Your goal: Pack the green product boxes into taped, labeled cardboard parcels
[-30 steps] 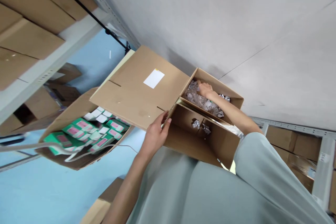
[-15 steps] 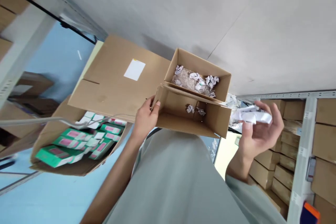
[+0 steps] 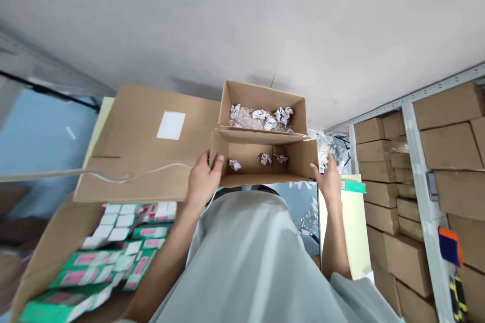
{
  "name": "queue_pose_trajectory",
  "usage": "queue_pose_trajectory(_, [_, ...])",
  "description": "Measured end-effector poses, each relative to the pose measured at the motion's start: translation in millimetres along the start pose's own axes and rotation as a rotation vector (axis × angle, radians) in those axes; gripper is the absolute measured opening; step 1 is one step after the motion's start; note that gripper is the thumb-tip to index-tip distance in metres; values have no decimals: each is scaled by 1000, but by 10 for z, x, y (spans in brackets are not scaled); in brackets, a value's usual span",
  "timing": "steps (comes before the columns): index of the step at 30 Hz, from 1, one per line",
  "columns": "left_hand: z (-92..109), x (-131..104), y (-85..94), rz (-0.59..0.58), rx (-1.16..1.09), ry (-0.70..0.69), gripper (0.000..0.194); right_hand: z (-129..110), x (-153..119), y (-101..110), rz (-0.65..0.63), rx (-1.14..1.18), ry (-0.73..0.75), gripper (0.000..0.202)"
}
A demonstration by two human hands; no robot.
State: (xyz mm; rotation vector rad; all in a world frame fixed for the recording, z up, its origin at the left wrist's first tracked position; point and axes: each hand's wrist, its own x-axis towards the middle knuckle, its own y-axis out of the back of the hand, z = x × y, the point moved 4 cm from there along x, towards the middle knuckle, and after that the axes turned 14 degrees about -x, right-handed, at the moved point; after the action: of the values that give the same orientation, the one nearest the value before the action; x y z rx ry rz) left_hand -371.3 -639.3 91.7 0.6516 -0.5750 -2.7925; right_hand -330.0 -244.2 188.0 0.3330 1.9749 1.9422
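Note:
An open cardboard box (image 3: 250,179) stands right in front of my body. My left hand (image 3: 202,179) grips its left wall, thumb inside. By the right wall is my right hand (image 3: 329,180), empty, with thumb and fingers apart; the thumb is at the edge, and I cannot tell if it presses on it. On the box floor lie crumpled papers: one at left (image 3: 235,165), another near the middle (image 3: 265,159) and a third at right (image 3: 281,159). Directly behind, a second open box (image 3: 262,92) contains clear plastic wrap (image 3: 246,119) and several crumpled papers.
A flat cardboard sheet (image 3: 140,156) with a white label lies left, a cable across it. Below is a large carton (image 3: 49,257) of green-and-white small boxes. Shredded paper (image 3: 324,146) and a green box (image 3: 353,186) are at right, beside shelves of cartons (image 3: 379,197).
My right hand has let go of its crumpled paper and come down to the box's right side. A third paper now lies in the near box. The view has turned.

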Motion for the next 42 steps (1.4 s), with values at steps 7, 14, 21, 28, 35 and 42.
queue_pose_trajectory(7, [-266, -114, 177, -195, -119, -55, 53, 6, -679, -376, -65, 123, -178, 52])
queue_pose_trajectory(14, [-77, -503, 76, -473, -298, -19, 56, 419, -1778, -146, 67, 254, -437, 51])
queue_pose_trajectory(21, [178, -980, -774, -864, -228, -90, 55, 1127, -2921, 65, 182, 309, -768, 57])
queue_pose_trajectory(28, [317, -1762, -1909, -1147, -40, -265, 56, 1714, -4074, -142, 317, 377, -1094, 61])
queue_pose_trajectory(35, [525, -2987, -3305, -1301, 133, -455, 52, 2436, -4944, -531, 412, 438, -1417, 63])
queue_pose_trajectory(42, [749, -3837, -4429, -1245, 258, -705, 52, 3468, -5062, -654, 398, 516, -1451, 56])
